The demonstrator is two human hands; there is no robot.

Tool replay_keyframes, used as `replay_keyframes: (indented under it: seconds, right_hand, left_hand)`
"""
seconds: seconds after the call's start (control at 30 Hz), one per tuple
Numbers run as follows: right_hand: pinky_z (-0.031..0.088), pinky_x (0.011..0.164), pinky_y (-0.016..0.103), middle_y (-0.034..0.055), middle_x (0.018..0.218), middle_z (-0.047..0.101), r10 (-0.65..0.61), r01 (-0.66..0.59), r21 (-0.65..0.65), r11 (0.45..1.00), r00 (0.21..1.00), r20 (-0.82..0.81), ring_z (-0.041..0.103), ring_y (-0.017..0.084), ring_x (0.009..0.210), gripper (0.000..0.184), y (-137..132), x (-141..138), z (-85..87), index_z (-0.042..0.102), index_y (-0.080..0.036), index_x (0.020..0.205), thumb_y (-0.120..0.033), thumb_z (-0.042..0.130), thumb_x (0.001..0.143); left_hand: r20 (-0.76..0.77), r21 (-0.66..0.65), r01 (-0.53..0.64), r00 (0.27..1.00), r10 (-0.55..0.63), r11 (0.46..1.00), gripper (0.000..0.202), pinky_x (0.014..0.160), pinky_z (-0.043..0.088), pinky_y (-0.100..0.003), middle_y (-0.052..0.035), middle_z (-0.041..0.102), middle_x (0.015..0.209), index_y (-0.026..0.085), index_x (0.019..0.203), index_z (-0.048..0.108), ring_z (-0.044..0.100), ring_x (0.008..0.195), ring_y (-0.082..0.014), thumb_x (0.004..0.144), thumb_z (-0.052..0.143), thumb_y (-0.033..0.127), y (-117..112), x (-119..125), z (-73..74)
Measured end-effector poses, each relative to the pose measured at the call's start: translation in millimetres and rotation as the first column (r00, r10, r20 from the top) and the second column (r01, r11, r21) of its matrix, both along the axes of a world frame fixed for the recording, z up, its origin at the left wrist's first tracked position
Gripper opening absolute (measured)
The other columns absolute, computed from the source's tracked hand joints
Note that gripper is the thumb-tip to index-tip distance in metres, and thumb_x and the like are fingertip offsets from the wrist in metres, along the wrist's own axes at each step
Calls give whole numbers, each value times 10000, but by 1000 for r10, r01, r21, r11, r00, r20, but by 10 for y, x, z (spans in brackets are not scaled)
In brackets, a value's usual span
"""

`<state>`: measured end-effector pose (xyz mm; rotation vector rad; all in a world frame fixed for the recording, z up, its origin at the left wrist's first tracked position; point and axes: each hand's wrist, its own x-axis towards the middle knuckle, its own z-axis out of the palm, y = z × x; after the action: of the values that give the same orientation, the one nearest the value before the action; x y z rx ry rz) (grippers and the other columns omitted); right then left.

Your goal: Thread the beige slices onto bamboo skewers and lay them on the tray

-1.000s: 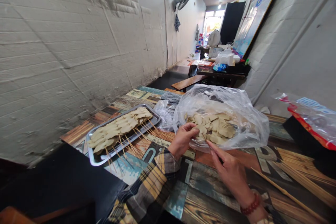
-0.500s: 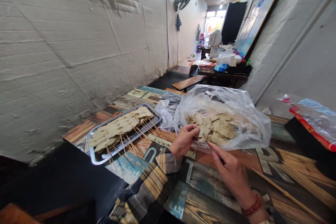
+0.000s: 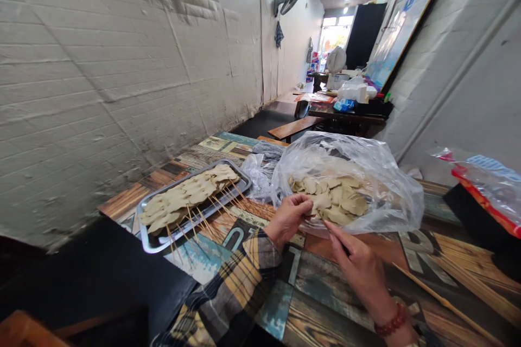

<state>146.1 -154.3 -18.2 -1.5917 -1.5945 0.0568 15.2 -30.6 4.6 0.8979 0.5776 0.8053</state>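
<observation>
My left hand pinches the edge of a thin, flat beige food slice at the front of an open clear plastic bag. Close by on the right, my right hand grips a thin wooden skewer; only its end near the fingertips shows, and the rest is hidden by the hand. Many more beige slices lie heaped inside the bag. On the left, a metal tray carries rows of skewered slices, their bare sticks poking over its near edge.
The patterned table bears a bundle of loose skewers on the right. A grey cloth and crumpled plastic lie between tray and bag. At far right stands a black container with red-edged packaging. A wall runs along the left.
My left fingers and the slice they pinch have shifted slightly at the bag's front. The right hand stays almost in place. The whole view has moved a little.
</observation>
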Motion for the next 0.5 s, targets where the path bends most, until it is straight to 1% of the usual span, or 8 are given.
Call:
replay_keyframes:
  seconds: [0.13, 0.23, 0.4, 0.5]
  right_hand:
    - [588, 842, 306, 59, 1091, 729, -24, 23, -35, 999, 999, -21, 713, 206, 964, 352, 1, -9, 23, 712, -215, 1132, -295, 451, 910]
    - [588, 841, 301, 45, 1103, 724, -27, 26, -57, 998, 999, -18, 708, 202, 977, 348, -4, -14, 48, 707, -235, 1140, -285, 454, 907]
    - [584, 834, 275, 52, 1102, 722, -33, 34, -70, 997, 999, 11, 708, 196, 975, 351, -16, -17, 83, 707, -206, 1140, -275, 454, 906]
    - [591, 811, 271, 40, 1104, 722, -44, 45, -81, 996, 999, 17, 708, 196, 975, 349, -19, -16, 89, 703, -230, 1146, -280, 454, 907]
  left_hand:
    - [-53, 84, -36, 998, 40, 996, 303, 531, 302, -210, 29, 521, 594, 124, 704, 620, 425, 525, -57, 588, 792, 345, -10, 11, 3]
    - [-58, 107, -71, 995, 77, 992, 278, 529, 305, -210, 34, 514, 588, 127, 709, 618, 420, 518, -57, 603, 775, 330, -8, 12, 14]
    - [-71, 129, -83, 993, 92, 988, 259, 532, 320, -211, 28, 524, 609, 126, 722, 620, 430, 528, -62, 620, 757, 321, 5, 10, 8]
    - [-86, 161, -87, 991, 102, 983, 245, 541, 328, -214, 24, 531, 624, 128, 733, 623, 437, 540, -67, 639, 744, 320, 12, 10, -8]
